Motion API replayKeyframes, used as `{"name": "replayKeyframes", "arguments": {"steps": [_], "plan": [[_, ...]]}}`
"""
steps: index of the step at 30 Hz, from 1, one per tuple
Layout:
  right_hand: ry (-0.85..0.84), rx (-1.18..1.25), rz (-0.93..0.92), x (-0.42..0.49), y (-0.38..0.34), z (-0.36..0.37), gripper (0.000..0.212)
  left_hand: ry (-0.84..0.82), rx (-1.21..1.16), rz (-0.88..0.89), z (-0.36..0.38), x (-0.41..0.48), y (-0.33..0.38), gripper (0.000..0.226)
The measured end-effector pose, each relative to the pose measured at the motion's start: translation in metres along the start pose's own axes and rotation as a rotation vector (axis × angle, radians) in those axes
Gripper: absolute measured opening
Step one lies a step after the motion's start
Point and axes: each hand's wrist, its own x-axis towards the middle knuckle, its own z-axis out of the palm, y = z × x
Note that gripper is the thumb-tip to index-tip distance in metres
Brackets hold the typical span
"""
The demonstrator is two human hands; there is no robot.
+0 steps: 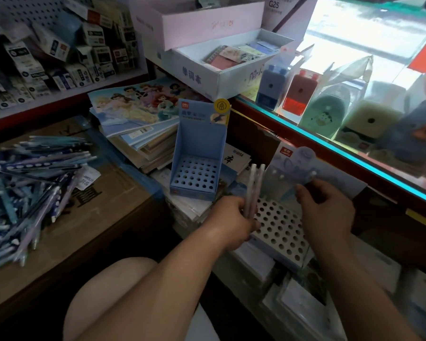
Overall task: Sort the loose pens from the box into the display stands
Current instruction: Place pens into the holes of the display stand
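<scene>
A cramped stationery shop corner, with stocked shelves and a glass counter. The left hand [231, 220] grips a small bundle of pale pens [254, 185], held upright just above the white perforated stand [272, 225]. The right hand [327, 207] curls against that stand's back card; whether it pinches anything is unclear. Just beyond stands a blue stand [197, 153]. Far left, well apart, loose pens [22, 188] lie heaped on a cardboard box [103, 205].

Stack of princess-cover notebooks [138, 112], white box of notepads [194, 78], blue sharpener [271, 87] beside red sharpener [298, 94], shelved small cartons [59, 57]
</scene>
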Motion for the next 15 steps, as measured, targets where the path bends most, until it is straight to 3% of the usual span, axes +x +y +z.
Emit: {"name": "replayKeyframes", "arguments": {"steps": [15], "plan": [[-0.011,-0.083,-0.075,0.004,0.012,0.018,0.02,0.003,0.056,-0.013,0.0,0.003,-0.001,0.028]]}}
